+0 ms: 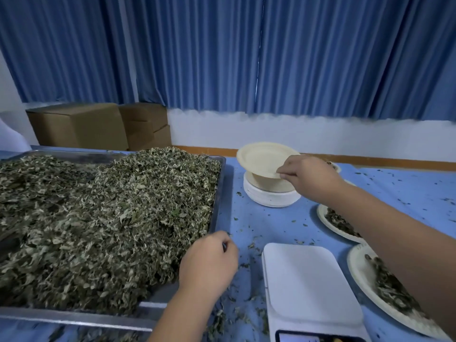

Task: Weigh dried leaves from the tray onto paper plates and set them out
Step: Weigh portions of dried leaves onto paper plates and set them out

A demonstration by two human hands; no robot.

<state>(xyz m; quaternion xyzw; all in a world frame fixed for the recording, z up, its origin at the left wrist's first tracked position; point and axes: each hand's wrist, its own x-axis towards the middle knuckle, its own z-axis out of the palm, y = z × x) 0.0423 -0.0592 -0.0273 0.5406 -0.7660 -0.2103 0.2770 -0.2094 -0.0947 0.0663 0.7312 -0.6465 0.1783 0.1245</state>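
Right hand (308, 177) pinches a pale paper plate (261, 159) tilted above the stack (269, 197); left hand (209, 262) curled, grasp unclear.

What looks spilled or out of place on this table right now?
Dried leaf bits are spilled on the blue tablecloth between the tray and the scale, with more flecks near the filled plates. The top paper plate hangs tilted over the stack, but only because the right hand pinches its rim.
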